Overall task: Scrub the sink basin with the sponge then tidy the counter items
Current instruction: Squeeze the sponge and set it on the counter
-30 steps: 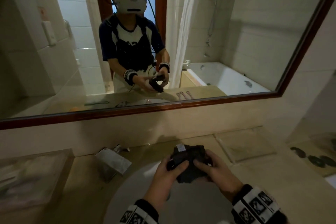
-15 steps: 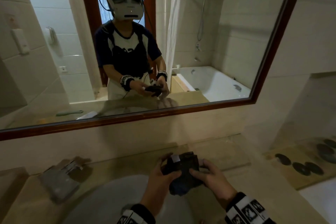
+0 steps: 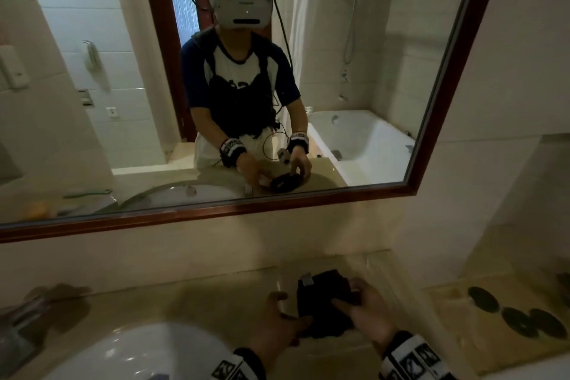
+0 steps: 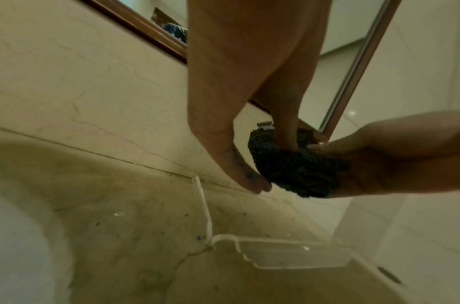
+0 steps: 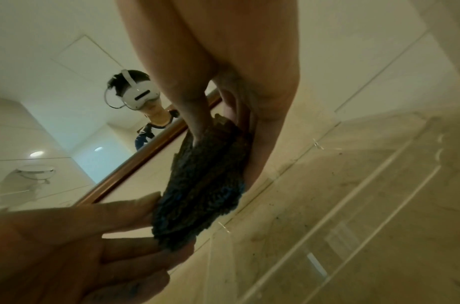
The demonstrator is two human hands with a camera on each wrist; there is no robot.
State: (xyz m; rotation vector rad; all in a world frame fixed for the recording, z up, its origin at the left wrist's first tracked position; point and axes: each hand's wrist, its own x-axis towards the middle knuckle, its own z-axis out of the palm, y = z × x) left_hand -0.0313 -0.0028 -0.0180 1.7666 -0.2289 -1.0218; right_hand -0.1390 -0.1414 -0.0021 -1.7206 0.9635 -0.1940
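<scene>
Sink basin (image 3: 148, 352) sat at lower left of counter (image 3: 216, 302). Faucet (image 3: 27, 315) stood at far left, behind basin. Mirror (image 3: 354, 71) hung on wall behind counter. Sponge (image 3: 327, 302) was right of basin, over counter, between 2 hands: left hand (image 3: 277, 327) on its left side, right hand (image 3: 370, 315) on its right. Clear tray (image 4: 296, 257) lay on counter beneath sponge, near back wall. 3 discs (image 3: 521, 315) lay in row on surface at far right, well apart from sponge.
</scene>
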